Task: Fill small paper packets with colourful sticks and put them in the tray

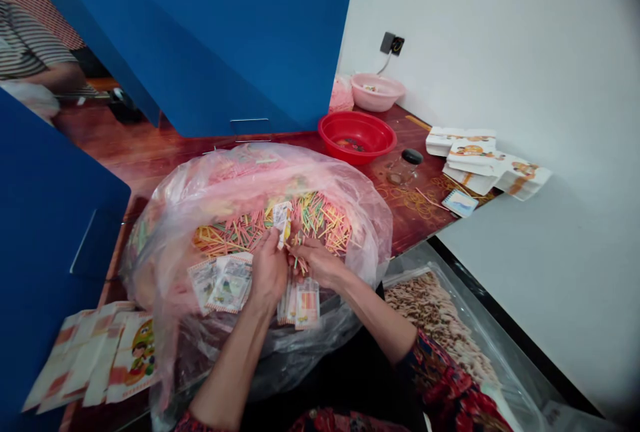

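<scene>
My left hand (270, 265) is closed on a small printed packet (282, 217), held upright over the middle of a large clear plastic bag (373, 225). Close beside it, my right hand (323, 262) pinches a small bunch of thin coloured sticks (301, 264) near the packet's lower end. Pink, yellow and green sticks (330, 222) lie heaped in the spread bag behind both hands. Several flat printed packets (231, 283) rest left of my left wrist. More packets (307, 305) lie below my hands. My fingers partly hide the held packet and sticks.
A red basin (357, 127), a pink basin (377, 92) and a black-lidded jar (406, 167) stand behind. Paper bags (473, 155) and rubber bands (423, 202) lie right; more bags (117, 359) left. Blue panels (210, 39) border the table. Another person's arm (57, 77) shows far left.
</scene>
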Tool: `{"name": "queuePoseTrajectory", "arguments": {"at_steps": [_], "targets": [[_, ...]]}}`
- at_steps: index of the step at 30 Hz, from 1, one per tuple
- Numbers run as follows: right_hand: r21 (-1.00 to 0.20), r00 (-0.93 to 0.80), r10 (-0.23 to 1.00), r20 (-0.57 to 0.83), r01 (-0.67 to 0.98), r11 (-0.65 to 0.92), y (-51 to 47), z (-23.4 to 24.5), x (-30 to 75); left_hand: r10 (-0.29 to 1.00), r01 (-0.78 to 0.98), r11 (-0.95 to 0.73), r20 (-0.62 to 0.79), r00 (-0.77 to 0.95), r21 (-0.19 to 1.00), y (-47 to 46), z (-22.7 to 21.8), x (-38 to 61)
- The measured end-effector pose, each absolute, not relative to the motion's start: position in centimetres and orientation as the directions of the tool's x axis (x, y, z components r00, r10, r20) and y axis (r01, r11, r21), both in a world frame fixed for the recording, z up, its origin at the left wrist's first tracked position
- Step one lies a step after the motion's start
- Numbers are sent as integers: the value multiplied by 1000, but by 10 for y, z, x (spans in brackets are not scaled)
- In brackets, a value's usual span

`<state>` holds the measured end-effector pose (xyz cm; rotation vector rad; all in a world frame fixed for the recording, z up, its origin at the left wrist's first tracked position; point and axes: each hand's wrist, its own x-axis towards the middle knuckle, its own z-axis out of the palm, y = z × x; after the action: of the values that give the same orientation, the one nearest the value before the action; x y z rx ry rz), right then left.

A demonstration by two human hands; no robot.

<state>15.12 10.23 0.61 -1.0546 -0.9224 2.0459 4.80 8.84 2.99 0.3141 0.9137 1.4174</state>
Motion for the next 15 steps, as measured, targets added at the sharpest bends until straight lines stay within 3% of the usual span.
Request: {"name": "queuePoseTrajectory", "arguments": {"at_steps": [6,12,15], "targets": [[-752,-484,785,-387,-326,-572,98,6,170,889,-782,55,-388,-245,620,90,25,34],[-741,-499,784,-369,-352,-572,94,14,177,914,-775,105,-367,-171,623,83,29,42],[-789,-433,845,-314,-377,-486,92,15,185,909,-767,103,-373,-186,633,82,27,39]]}}
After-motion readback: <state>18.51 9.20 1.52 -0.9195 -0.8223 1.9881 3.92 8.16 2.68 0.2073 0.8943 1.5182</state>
